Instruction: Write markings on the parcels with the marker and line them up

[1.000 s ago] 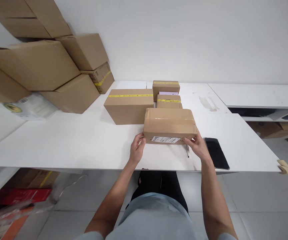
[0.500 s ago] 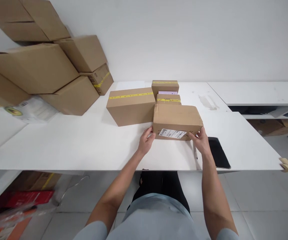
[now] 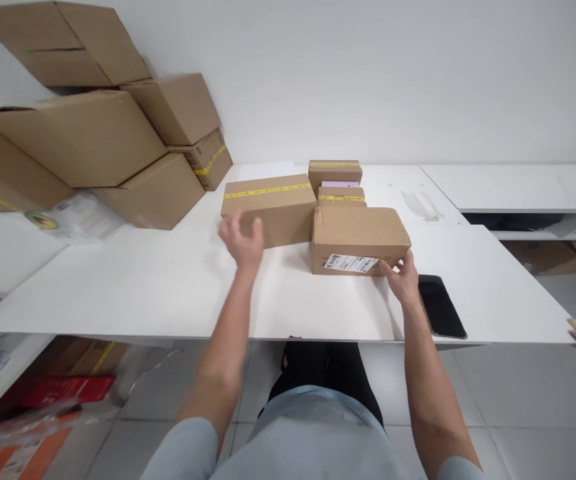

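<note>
A plain white wall (image 3: pixel 393 80) stood behind a long white flat-topped counter (image 3: pixel 168 287), with a grey tiled floor (image 3: pixel 518 393) in front. At the counter's left end, large brown cardboard boxes (image 3: pixel 83 140) were heaped against the wall.

Nearer the middle sat a brown oblong cardboard box with yellow tape (image 3: pixel 288 223), its long axis running left to right, the right end angled slightly away from the person. It lay just beyond the left hand (image 3: pixel 243 243) and to its right; of the two, the left hand was the nearer, in front of the box's left end. That hand was blurred, fingers and thumb spread apart with nothing between them; whether it touched the cardboard could not be told.

To the right was a brown oblong cardboard box with a white label (image 3: pixel 358 227), resting on the counter roughly parallel to its front edge. The right hand (image 3: pixel 402 277) was clamped on its near right corner, thumb against the front face.

Behind the labelled box stood two small brown cardboard boxes (image 3: pixel 341 194), yellow-taped, with a flat lilac item (image 3: pixel 341 184) between them. Smallest, a black rectangular phone-like device (image 3: pixel 442 307) lay on the counter just beside the right forearm.
</note>
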Available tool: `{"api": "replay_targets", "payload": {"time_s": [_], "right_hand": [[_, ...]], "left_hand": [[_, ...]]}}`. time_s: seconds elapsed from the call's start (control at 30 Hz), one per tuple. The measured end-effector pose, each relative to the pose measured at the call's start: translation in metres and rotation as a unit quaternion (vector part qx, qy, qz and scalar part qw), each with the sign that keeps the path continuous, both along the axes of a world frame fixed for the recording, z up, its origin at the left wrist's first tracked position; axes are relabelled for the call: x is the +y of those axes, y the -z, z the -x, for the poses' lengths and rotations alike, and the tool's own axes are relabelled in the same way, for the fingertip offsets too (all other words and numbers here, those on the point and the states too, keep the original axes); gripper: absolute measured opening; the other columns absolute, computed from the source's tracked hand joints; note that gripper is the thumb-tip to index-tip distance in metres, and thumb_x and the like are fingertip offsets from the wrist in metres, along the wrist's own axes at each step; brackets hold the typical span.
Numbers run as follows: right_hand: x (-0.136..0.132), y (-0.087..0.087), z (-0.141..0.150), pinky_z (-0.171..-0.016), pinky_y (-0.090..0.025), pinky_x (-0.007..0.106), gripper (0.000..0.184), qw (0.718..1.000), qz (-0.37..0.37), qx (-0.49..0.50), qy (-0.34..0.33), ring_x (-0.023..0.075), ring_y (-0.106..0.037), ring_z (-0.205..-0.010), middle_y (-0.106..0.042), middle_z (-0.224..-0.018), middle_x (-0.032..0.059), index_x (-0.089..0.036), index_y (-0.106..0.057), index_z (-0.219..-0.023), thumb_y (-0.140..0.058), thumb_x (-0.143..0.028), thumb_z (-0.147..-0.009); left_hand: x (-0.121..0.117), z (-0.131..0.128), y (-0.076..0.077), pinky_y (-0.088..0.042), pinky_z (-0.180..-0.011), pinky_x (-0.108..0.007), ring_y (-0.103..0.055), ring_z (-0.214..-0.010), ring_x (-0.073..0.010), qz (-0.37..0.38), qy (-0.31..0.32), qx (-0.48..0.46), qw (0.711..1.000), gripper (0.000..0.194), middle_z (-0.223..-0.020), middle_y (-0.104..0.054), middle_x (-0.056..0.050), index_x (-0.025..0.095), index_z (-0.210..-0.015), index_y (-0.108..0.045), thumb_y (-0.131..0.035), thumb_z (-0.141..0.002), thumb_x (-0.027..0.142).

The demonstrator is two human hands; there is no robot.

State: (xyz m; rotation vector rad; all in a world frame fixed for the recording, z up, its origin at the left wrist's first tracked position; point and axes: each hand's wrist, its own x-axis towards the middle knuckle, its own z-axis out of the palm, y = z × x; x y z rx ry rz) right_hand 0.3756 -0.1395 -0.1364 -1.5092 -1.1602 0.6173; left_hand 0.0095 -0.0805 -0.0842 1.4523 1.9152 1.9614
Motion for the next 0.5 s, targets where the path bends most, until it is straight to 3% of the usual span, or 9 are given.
{"api": "replay_targets", "payload": {"time_s": [0.03, 0.07, 0.13, 0.23, 0.33, 0.4, 0.5], "right_hand": [[0.000, 0.000, 0.001, -0.085, -0.057, 0.042, 0.083, 1.000, 0.004, -0.003, 0.002, 0.0258, -0.066, -0.105, -0.059, -0.136, 0.0146, -0.023, -0.043, -0.145, -0.071, -0.044, -0.069], [-0.001, 0.001, 0.002, -0.085, -0.057, 0.042, 0.084, 1.000, 0.010, -0.009, 0.000, 0.0259, -0.066, -0.106, -0.058, -0.137, 0.0151, -0.023, -0.041, -0.147, -0.069, -0.044, -0.070], [-0.005, 0.002, 0.000, -0.086, -0.056, 0.042, 0.084, 0.999, 0.024, -0.035, -0.007, 0.0270, -0.064, -0.109, -0.056, -0.140, 0.0164, -0.022, -0.036, -0.149, -0.065, -0.046, -0.074], [-0.022, 0.002, -0.005, -0.094, -0.051, 0.047, 0.077, 0.983, 0.075, -0.165, 0.029, 0.0319, -0.058, -0.119, -0.049, -0.146, 0.0203, -0.018, -0.036, -0.150, -0.058, -0.046, -0.082], [-0.043, -0.004, -0.011, -0.099, -0.045, 0.052, 0.062, 0.908, 0.225, -0.340, 0.096, 0.0390, -0.051, -0.125, -0.049, -0.140, 0.0251, -0.011, -0.046, -0.144, -0.050, -0.043, -0.091], [-0.053, -0.009, -0.014, -0.096, -0.047, 0.052, 0.054, 0.854, 0.324, -0.395, 0.093, 0.0412, -0.051, -0.124, -0.052, -0.133, 0.0259, -0.009, -0.054, -0.135, -0.047, -0.043, -0.094], [-0.056, -0.012, -0.016, -0.092, -0.050, 0.048, 0.045, 0.829, 0.376, -0.407, 0.072, 0.0402, -0.055, -0.120, -0.053, -0.130, 0.0251, -0.007, -0.062, -0.126, -0.044, -0.036, -0.096]], "left_hand": [[0.013, 0.018, -0.012, -0.028, -0.121, -0.056, -0.038, -0.143, -0.0344, 0.008, -0.061, -0.004, 0.998, 0.062, -0.140, -0.049, -0.018, 0.020, -0.128, -0.056, -0.073, -0.076, 0.048], [0.026, 0.034, -0.023, -0.029, -0.120, -0.059, -0.036, -0.144, -0.0365, 0.040, -0.080, -0.020, 0.996, 0.069, -0.144, -0.044, -0.018, 0.021, -0.131, -0.053, -0.076, -0.073, 0.049], [0.045, 0.059, -0.037, -0.037, -0.114, -0.059, -0.040, -0.141, -0.0382, 0.127, -0.036, -0.103, 0.986, 0.074, -0.143, -0.047, -0.018, 0.023, -0.129, -0.051, -0.080, -0.067, 0.052], [0.058, 0.078, -0.041, -0.052, -0.094, -0.057, -0.060, -0.116, -0.0368, 0.216, 0.035, -0.201, 0.955, 0.055, -0.116, -0.063, -0.016, 0.019, -0.109, -0.058, -0.078, -0.069, 0.051], [0.055, 0.091, -0.037, -0.053, -0.089, -0.059, -0.063, -0.097, -0.0284, 0.221, 0.044, -0.249, 0.942, 0.040, -0.101, -0.064, -0.010, 0.017, -0.098, -0.058, -0.071, -0.076, 0.048], [0.050, 0.102, -0.035, -0.049, -0.094, -0.064, -0.061, -0.093, -0.0231, 0.213, 0.058, -0.284, 0.933, 0.037, -0.103, -0.061, -0.007, 0.016, -0.103, -0.058, -0.069, -0.080, 0.044], [0.039, 0.123, -0.035, -0.042, -0.098, -0.073, -0.060, -0.091, -0.0200, 0.211, 0.082, -0.320, 0.920, 0.038, -0.111, -0.059, -0.005, 0.018, -0.114, -0.056, -0.063, -0.087, 0.043]]}}
